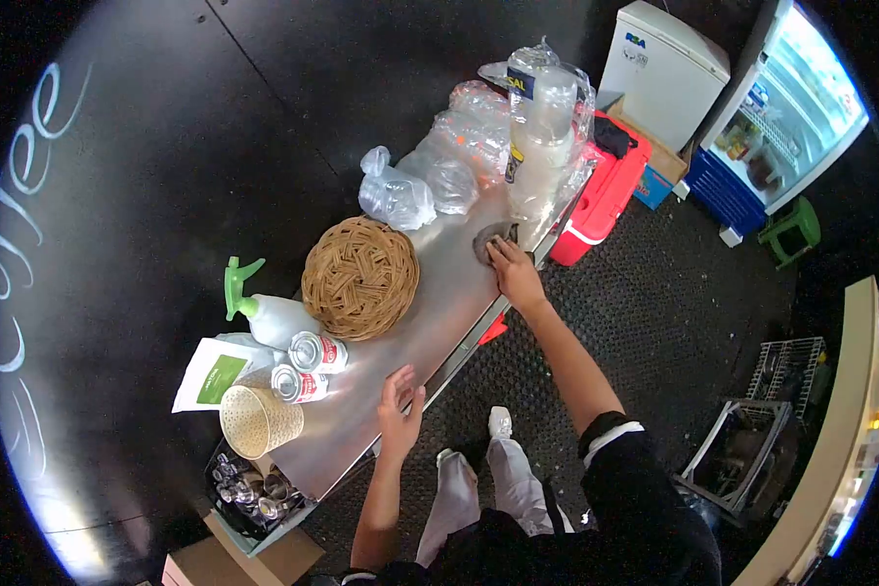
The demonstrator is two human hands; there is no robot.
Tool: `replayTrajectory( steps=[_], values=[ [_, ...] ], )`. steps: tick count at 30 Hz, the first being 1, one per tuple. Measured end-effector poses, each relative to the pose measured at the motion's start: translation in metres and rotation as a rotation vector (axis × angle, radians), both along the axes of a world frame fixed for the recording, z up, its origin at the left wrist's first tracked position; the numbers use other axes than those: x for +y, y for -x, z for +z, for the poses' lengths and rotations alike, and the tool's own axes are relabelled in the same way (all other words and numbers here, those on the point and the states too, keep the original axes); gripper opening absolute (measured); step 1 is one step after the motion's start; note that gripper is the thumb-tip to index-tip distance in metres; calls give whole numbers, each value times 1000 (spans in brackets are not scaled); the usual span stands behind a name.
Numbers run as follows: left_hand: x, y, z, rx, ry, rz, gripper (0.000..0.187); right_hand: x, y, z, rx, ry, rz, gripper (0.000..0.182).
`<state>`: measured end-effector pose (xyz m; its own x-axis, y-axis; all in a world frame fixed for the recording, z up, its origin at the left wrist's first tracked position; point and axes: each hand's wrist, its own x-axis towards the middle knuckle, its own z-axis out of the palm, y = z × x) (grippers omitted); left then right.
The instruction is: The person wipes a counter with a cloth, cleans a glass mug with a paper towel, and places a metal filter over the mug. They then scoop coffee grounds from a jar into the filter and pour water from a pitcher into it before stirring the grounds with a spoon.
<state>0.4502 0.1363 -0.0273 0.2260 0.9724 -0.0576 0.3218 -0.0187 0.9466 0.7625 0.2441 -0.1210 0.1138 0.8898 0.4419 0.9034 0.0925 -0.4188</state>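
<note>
My right hand point(514, 271) presses a bunched grey-brown cloth point(482, 244) onto the metal tabletop point(444, 293), near its right edge. Just beyond the cloth stands a tall stack of clear plastic cups point(542, 146) in a plastic sleeve. My left hand point(400, 412) is over the near edge of the tabletop, fingers apart and holding nothing. To its left are two cans point(317, 354) with red and white labels. A round woven basket point(361, 278) lies farther back, between the cans and several clear plastic bags point(439, 166).
A white spray bottle point(281, 320) with a green trigger, a white pouch point(208, 376) and a cream perforated cup point(262, 420) crowd the table's left end. A red cooler point(606, 195) stands against the far right end. Beyond are a white chest freezer point(662, 73) and a lit display fridge point(786, 107).
</note>
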Motion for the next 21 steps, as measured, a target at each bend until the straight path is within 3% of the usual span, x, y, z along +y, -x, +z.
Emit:
replayTrajectory(
  steps=[4,8,10,11,13,14,16,17,19,21],
  values=[
    [0,-3,-3,-26,53,-33,38,-29,-22,5,-64,4,-47,48],
    [-7,-5,4,-81,42,-104,39,-68,-34,16,137,24,-185,45],
    [-7,-7,4,-121,62,-172,40,-92,-44,29,485,269,-392,39],
    [-7,-10,7,-127,88,-224,40,-106,-49,34,475,243,-425,39],
    [0,-21,2,-160,137,-339,41,-143,-59,24,890,-2,-360,27],
    [-2,-28,1,-175,196,-416,42,-168,-48,62,1139,-76,-276,22],
    [-4,-56,18,-200,177,-514,40,-213,-34,121,1434,-46,-388,26],
    [-6,-75,33,-226,162,-551,41,-235,-27,147,1418,-86,-417,26],
    [-16,-121,57,-309,146,-620,45,-278,-18,187,1621,-153,-205,29],
    [-28,-169,71,-338,280,-706,48,-318,-16,203,1614,-264,-130,28]
  ],
)
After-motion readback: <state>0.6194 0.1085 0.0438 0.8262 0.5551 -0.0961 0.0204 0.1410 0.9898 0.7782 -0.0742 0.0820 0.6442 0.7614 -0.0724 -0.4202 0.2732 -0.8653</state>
